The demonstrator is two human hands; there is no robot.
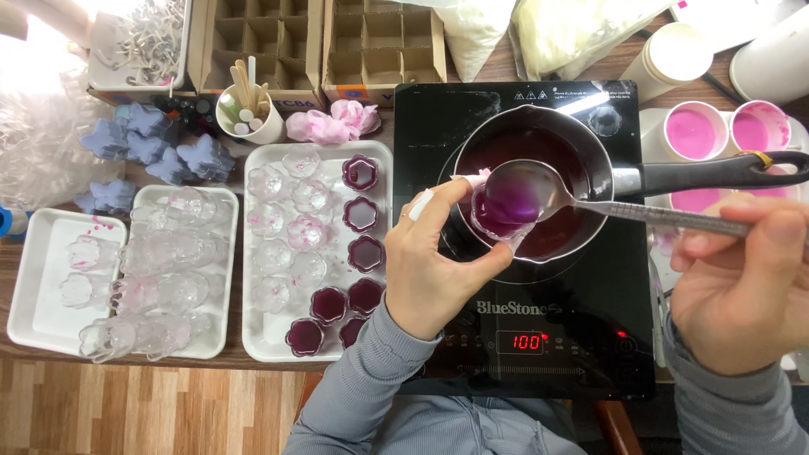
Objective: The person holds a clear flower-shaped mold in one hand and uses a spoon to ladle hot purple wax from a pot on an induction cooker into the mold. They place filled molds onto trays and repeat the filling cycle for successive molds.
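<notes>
- We see our left hand [430,261] closed around a small clear flower-shaped mould cup [499,221], held tilted over the saucepan [539,143] and already holding purple liquid.
- Our right hand [742,282] grips the handle of a metal ladle [522,190]; its bowl, carrying purple liquid, sits right at the cup's rim, at about 1 o'clock from the left hand.
- The saucepan holds dark purple liquid and stands on a black induction cooktop [590,337]; its black handle [716,173] points to 3 o'clock, just above the ladle's shaft.
- At 9 o'clock from the cooktop lies a white tray [253,337] with clear empty moulds on its left part and 7 filled purple ones along its right side and bottom.
- Further toward 9 o'clock, a second white tray [223,278] is piled with clear moulds, and a third tray [25,278] holds a few with pink traces.
- At 11 o'clock we find blue flower shapes [152,139], pink flower shapes [333,122], and a white cup of wooden sticks [249,109].
- At 2 o'clock, cups of pink liquid [695,131] stand beside the pan handle.
</notes>
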